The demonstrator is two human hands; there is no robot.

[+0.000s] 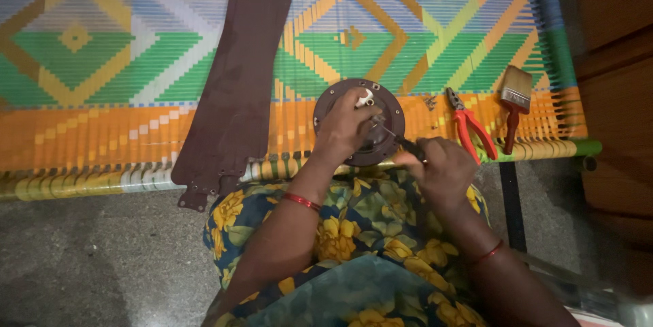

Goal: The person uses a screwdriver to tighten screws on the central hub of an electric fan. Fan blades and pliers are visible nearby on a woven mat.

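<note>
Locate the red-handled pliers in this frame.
In the head view, the red-handled pliers lie on the woven cot, right of the round motor housing and left of the paintbrush, just beyond the right hand.

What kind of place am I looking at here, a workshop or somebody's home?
Probably a home, not a workshop. The work lies on a colourful woven cot over a speckled stone floor. Brown fan blades, red-handled pliers and a paintbrush lie loose on it, with no bench in view.

No packages, labels, signs or screens in view.
</note>
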